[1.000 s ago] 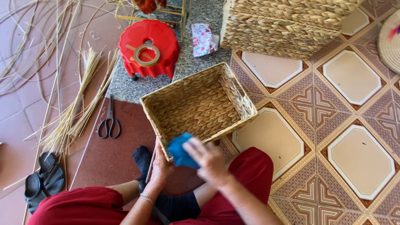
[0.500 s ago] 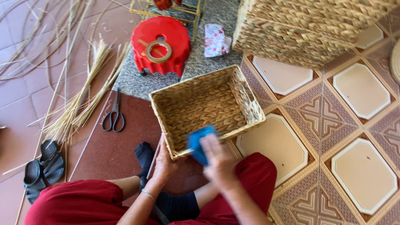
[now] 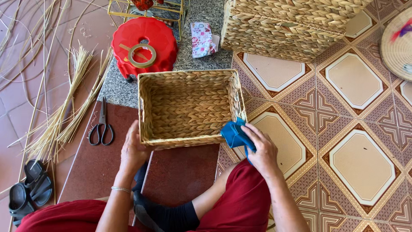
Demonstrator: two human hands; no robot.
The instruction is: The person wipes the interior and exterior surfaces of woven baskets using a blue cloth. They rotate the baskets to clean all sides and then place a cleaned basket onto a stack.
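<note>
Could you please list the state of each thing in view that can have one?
basket: upright, empty, left hand on its near left corner
cloth: bunched, gripped by right hand against the basket's right corner
scissors: shut, flat on the floor
stool: upright, tape ring on top
sandals: off, side by side
reeds: loose bundle, lying on the floor

Patterned floor tiles (image 3: 356,163) meet plain red tiles (image 3: 25,116) under bright daylight.
</note>
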